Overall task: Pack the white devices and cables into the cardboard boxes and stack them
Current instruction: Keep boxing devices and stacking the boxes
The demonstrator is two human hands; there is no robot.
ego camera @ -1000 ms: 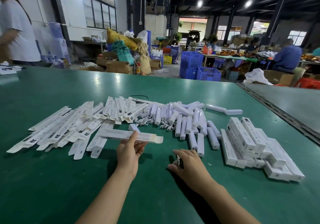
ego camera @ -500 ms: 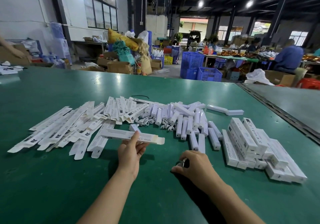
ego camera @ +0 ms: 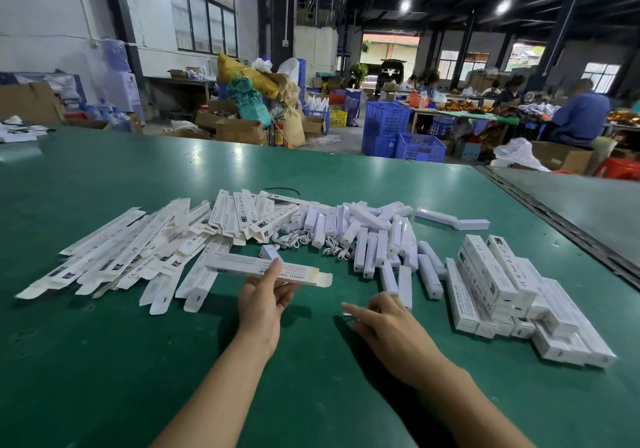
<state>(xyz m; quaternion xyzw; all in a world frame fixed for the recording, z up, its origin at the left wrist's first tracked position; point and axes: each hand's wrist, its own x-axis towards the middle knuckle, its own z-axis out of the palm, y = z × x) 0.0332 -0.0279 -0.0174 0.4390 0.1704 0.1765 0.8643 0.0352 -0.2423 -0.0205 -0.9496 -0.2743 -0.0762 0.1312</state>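
The left hand (ego camera: 265, 297) pinches a box (ego camera: 235, 262) held crosswise, open flap end pointing right. The right hand (ego camera: 388, 323) rests on the table (ego camera: 104, 378) below that end, beside the loose devices (ego camera: 404, 286); I cannot tell whether it grips anything.

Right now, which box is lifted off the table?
The box in the left hand, end flap open; all others lie on the table.

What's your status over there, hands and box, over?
Left hand grips an open-ended box. Right hand low over the table, grip unclear. Loose devices just beyond; nothing blocking.
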